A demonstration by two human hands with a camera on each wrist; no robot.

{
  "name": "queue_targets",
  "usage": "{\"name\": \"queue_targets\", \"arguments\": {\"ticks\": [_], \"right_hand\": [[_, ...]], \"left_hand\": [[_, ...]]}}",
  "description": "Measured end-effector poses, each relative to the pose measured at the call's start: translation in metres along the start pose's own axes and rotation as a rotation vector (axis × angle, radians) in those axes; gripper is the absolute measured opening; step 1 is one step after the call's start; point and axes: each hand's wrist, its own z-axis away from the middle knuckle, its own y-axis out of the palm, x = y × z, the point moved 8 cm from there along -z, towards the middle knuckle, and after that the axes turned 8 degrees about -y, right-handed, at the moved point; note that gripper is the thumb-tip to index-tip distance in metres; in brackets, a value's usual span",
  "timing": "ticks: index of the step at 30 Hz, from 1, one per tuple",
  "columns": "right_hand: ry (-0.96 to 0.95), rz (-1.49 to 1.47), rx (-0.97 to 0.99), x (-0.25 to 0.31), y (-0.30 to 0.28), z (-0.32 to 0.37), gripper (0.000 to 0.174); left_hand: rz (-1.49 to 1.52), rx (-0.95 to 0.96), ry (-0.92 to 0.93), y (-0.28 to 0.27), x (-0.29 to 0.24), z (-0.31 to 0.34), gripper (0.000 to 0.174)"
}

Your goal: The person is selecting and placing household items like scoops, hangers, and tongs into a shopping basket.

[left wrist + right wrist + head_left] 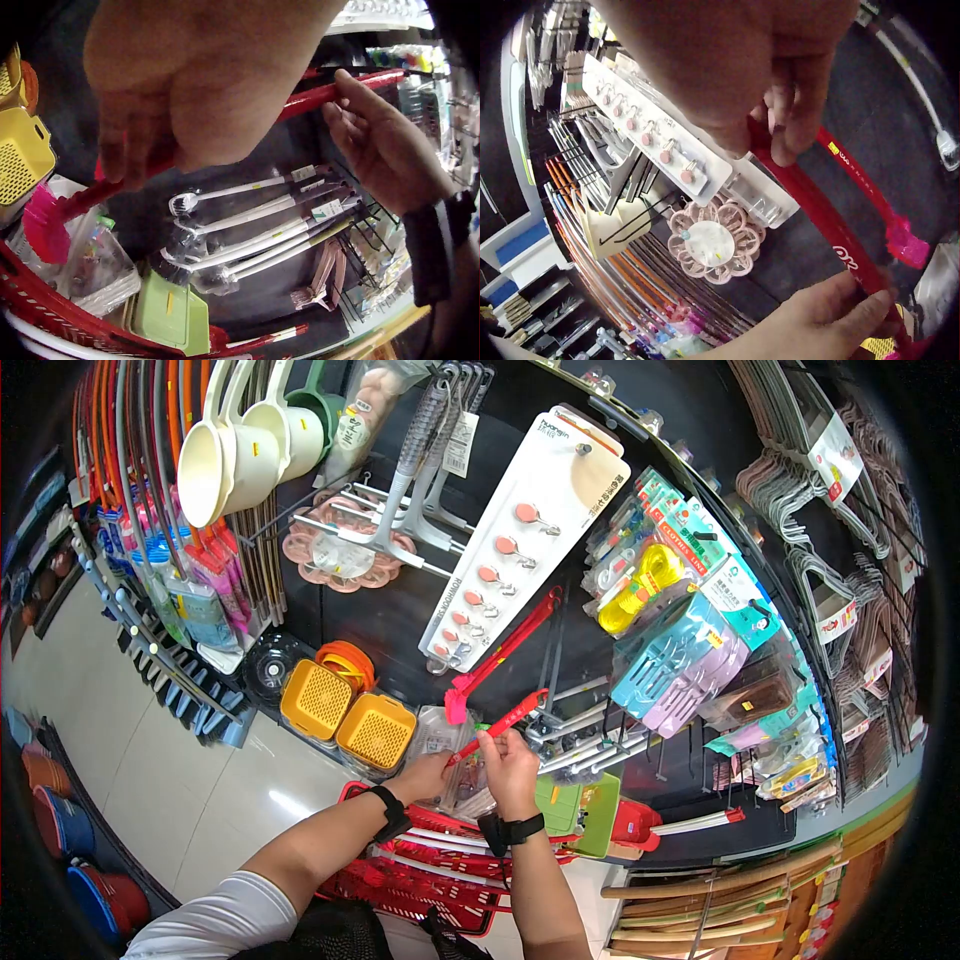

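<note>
Both hands hold a red long-handled brush (520, 710) slantwise in front of the display wall. My left hand (428, 775) grips the lower handle; in the left wrist view its fingers wrap the shaft not far from the pink brush head (46, 225). Farther up, my right hand (512, 765) pinches the handle between thumb and fingers. White lettering runs along the handle (832, 232) in the right wrist view. A second red brush (510, 645) with a pink head hangs just behind the held one. In the head view my left hand hides the held brush's head.
Below the hands is a red shopping basket (400, 885). Yellow baskets (375, 730) and a green bin (598, 815) stand by the wall. White-handled brushes (255, 247), a hook card (520, 540), ladles (205, 475) and blue and purple packs (680, 660) hang around. Metal hooks (367, 292) jut out.
</note>
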Motion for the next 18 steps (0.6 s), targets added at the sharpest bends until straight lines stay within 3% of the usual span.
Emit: {"name": "queue_targets", "arguments": {"ticks": [7, 10, 12, 18], "right_hand": [[-0.023, 0.067, 0.027, -0.017, 0.013, -0.040, 0.029], [0.028, 0.244, 0.044, -0.043, 0.021, -0.065, 0.036], [0.051, 0.210, 0.056, -0.066, 0.027, -0.082, 0.038], [-0.026, 0.191, 0.048, -0.091, 0.037, -0.134, 0.036]], "left_hand": [[0.069, -0.011, -0.063, -0.002, 0.006, -0.011, 0.038], [0.142, -0.152, 0.000, -0.011, 0.007, -0.003, 0.048], [0.187, -0.033, -0.010, -0.008, 0.014, 0.007, 0.047], [0.219, 0.065, -0.048, -0.013, 0.035, 0.078, 0.040]]}}
